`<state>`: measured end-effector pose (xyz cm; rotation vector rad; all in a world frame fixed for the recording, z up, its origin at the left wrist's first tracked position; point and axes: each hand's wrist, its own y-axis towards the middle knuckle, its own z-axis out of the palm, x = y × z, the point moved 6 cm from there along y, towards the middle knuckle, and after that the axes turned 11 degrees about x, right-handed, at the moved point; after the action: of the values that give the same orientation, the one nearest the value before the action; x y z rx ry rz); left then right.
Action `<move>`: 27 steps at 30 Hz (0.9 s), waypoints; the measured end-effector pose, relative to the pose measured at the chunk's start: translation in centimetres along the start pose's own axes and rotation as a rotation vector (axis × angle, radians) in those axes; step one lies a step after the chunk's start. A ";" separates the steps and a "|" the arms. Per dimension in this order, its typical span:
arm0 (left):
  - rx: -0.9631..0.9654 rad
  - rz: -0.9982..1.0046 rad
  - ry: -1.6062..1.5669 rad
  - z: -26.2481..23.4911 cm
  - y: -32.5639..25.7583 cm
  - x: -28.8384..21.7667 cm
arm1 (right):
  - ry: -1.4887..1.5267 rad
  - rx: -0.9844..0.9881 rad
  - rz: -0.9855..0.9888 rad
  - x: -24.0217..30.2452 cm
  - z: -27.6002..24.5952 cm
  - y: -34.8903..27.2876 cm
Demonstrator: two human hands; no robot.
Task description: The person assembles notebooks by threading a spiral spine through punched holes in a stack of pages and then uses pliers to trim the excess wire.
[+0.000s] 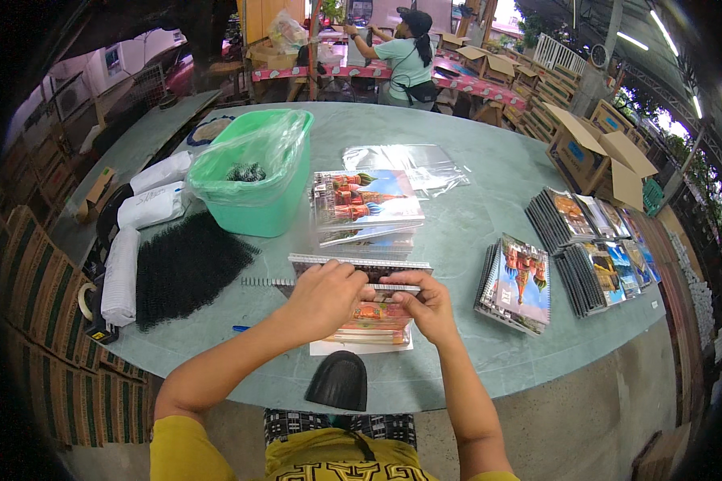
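In front of me lies a notebook (377, 311) with a colourful domed-building cover, its punched edge turned away from me. A thin black spiral coil (266, 282) runs along that edge and sticks out to the left. Curled over the coil is my left hand (325, 295), closed, its fingertips partly hidden. My right hand (427, 305) pinches the right end of the same edge between thumb and fingers. Just beyond, a bound notebook (305, 259) shows its spiral edge, and a stack of covers (365, 199) stands behind it.
A lined green bin (249, 200) with black coils stands left, beside a heap of black coils (186, 268) and white rolls (120, 276). Bound notebooks (517, 284) are stacked right. A black curved object (338, 381) sits at the near edge. Another person (407, 60) works behind.
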<state>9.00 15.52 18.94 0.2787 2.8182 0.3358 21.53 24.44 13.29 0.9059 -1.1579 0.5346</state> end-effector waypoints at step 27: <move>-0.112 0.109 -0.049 -0.4 1.3 -2.1 | -0.275 -0.090 0.130 -1.7 -0.9 -1.8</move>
<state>11.07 16.18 20.19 0.4110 2.7301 0.5022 22.79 24.38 10.97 0.8482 -1.4861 0.4681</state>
